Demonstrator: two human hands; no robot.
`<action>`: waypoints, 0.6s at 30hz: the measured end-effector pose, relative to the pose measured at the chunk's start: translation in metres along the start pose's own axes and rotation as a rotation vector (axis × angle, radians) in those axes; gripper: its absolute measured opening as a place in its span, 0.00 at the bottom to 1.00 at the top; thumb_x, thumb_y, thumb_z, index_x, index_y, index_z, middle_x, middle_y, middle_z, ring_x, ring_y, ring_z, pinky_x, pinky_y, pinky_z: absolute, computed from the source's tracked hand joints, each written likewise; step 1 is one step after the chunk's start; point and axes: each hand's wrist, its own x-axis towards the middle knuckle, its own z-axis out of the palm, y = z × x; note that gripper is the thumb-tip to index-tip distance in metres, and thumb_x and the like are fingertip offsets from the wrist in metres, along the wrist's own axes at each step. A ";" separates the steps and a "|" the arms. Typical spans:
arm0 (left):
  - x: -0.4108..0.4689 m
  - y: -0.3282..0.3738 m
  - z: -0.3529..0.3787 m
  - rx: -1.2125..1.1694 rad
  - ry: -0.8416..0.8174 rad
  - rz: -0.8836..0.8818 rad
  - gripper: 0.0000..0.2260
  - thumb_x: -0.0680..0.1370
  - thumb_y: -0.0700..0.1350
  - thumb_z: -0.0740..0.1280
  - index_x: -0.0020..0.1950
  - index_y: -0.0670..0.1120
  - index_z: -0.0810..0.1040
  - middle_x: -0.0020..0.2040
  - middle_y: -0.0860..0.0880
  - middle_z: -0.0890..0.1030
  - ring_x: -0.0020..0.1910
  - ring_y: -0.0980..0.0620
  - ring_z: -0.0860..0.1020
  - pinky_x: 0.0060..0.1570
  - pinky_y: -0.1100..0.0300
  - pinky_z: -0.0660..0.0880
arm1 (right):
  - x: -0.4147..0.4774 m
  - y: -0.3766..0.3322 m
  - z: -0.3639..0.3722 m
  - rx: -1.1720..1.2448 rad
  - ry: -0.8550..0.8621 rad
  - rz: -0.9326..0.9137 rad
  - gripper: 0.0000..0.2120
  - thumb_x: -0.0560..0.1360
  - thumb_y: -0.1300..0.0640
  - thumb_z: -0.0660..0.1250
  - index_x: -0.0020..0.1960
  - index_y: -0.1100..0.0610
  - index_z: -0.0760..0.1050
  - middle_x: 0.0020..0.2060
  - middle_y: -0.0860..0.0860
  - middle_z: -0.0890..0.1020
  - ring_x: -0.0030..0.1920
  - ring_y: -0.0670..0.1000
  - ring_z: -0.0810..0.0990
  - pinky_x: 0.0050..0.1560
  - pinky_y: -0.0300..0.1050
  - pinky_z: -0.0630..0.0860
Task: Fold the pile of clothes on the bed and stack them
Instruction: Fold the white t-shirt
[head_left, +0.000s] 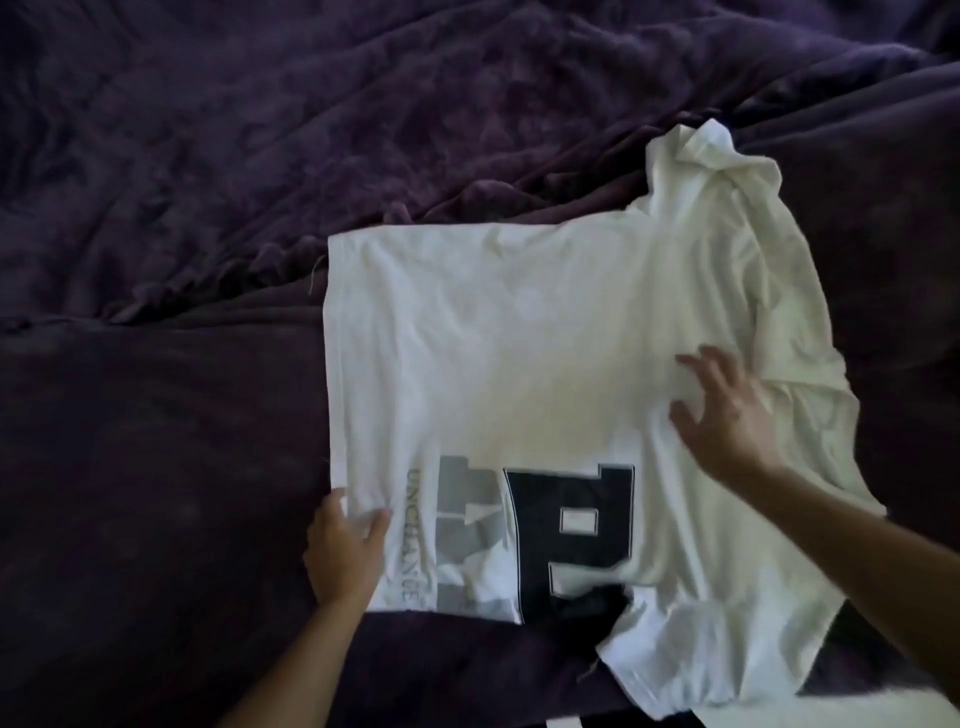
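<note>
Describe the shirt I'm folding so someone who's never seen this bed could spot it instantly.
A dark purple blanket covers the whole bed. Spread on its right half lies a white T-shirt. It alone is pale against the dark bedding, with a big black block letter and grey print near its hem.

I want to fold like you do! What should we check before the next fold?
1. Shirt spread on the blanket: ok.
2. Hem straight: ok.
3. Far sleeve flat: not ok, bunched up.
4. Left hand holding the hem corner, thumb on top: ok.
5. Right hand free, fingers spread: ok.
6. Right hand touching the shirt: cannot tell, blurred.
</note>
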 end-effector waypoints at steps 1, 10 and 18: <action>-0.010 -0.012 0.004 -0.026 -0.048 -0.020 0.23 0.71 0.51 0.73 0.63 0.45 0.72 0.56 0.44 0.79 0.54 0.40 0.77 0.51 0.47 0.75 | -0.025 -0.005 0.007 0.006 -0.038 -0.040 0.22 0.70 0.61 0.72 0.63 0.58 0.74 0.63 0.58 0.73 0.60 0.62 0.74 0.45 0.55 0.77; -0.046 -0.057 -0.008 -0.308 -0.225 -0.097 0.26 0.66 0.36 0.76 0.60 0.49 0.71 0.50 0.48 0.79 0.48 0.47 0.79 0.46 0.51 0.78 | -0.223 -0.018 0.043 -0.356 -0.465 -0.028 0.33 0.65 0.39 0.72 0.66 0.53 0.73 0.70 0.56 0.70 0.69 0.62 0.68 0.57 0.58 0.73; -0.060 -0.100 -0.049 -0.283 -0.050 -0.120 0.07 0.73 0.40 0.73 0.45 0.39 0.77 0.36 0.40 0.79 0.28 0.44 0.78 0.30 0.56 0.76 | -0.245 0.055 -0.026 -0.399 -0.250 0.288 0.05 0.74 0.56 0.64 0.43 0.54 0.78 0.43 0.53 0.83 0.42 0.60 0.81 0.39 0.47 0.74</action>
